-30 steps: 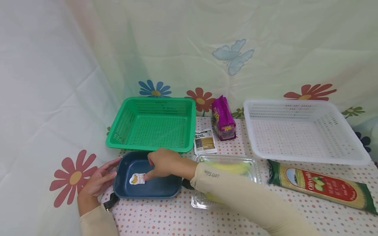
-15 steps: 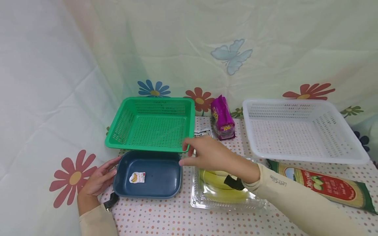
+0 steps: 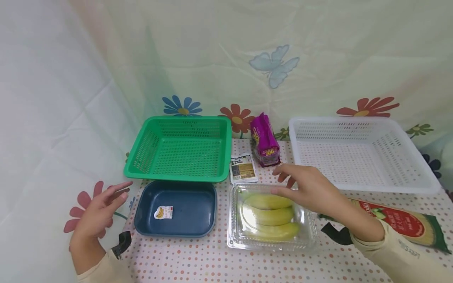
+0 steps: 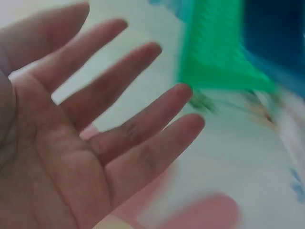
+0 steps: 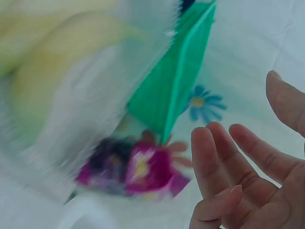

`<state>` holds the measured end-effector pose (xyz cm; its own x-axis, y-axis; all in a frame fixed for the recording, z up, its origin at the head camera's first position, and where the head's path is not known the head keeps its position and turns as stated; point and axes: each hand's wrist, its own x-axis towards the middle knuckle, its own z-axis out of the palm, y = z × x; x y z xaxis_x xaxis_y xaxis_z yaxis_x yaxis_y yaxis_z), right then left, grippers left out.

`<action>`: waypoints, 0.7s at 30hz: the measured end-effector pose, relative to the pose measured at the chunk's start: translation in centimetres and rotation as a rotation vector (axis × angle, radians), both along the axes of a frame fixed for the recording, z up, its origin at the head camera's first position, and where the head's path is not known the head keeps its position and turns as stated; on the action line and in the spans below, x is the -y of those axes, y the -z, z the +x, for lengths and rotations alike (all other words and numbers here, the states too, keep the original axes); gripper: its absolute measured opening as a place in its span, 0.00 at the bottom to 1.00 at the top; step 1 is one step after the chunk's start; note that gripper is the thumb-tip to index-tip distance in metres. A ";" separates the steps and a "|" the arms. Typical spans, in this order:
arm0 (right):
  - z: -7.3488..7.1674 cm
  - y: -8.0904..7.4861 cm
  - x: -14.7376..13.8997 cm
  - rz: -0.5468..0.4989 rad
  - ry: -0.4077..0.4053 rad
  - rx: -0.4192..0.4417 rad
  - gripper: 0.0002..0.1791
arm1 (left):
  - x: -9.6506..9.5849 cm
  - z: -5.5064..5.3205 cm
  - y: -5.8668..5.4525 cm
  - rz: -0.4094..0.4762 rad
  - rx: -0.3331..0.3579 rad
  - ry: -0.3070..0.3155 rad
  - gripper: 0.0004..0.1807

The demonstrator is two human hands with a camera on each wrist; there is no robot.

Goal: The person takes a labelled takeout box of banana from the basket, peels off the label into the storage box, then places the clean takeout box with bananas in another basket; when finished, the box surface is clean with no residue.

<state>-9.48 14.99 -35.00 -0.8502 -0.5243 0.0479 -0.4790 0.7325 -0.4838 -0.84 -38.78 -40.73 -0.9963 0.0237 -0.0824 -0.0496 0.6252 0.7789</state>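
My left hand [image 3: 97,214] is off to the left of a dark blue tray [image 3: 196,214], apart from its rim and holding nothing. In the left wrist view its fingers [image 4: 147,119] are straight and spread. A small white card with a banana picture [image 3: 163,212] lies on the tray's bottom. My right hand [image 3: 309,190] is over the right side of a clear plastic box [image 3: 235,241] with yellow bananas [image 3: 272,216] inside. Its fingers [image 5: 252,148] are loosely bent around nothing, as the right wrist view shows too.
Behind the tray stands a green basket [image 3: 177,177]; a white basket [image 3: 368,186] is at the back right. Between them are a purple bag [image 3: 264,141] and a flat packet [image 3: 243,169]. A pasta package [image 3: 410,226] lies at the right, partly behind my right arm.
My right hand has withdrawn from the card in the tray and moved right, over the clear box. The left hand has let go of the tray's side and drawn left. The card stays in place.
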 end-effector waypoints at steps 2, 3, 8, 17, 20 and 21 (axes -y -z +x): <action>0.3 0.4 -1.3 0.021 0.025 -0.022 0.22 | -1.6 0.0 -1.7 -0.075 -0.029 -0.016 0.27; 0.4 0.6 -1.9 0.029 0.037 -0.029 0.23 | -2.5 -0.1 -2.4 -0.094 -0.039 -0.016 0.27; 0.9 1.7 -4.6 0.062 0.097 0.007 0.26 | -7.4 -1.2 -3.7 -0.093 -0.066 0.054 0.27; 1.9 3.9 -8.0 0.087 0.134 0.030 0.31 | -15.7 -3.2 -2.0 0.002 -0.047 0.264 0.25; 2.3 4.6 -8.8 0.102 0.126 0.047 0.32 | -18.1 -3.4 -1.5 0.012 -0.034 0.300 0.26; 2.4 4.8 -9.0 0.097 0.120 0.049 0.32 | -18.9 -3.4 -1.3 0.014 -0.030 0.314 0.26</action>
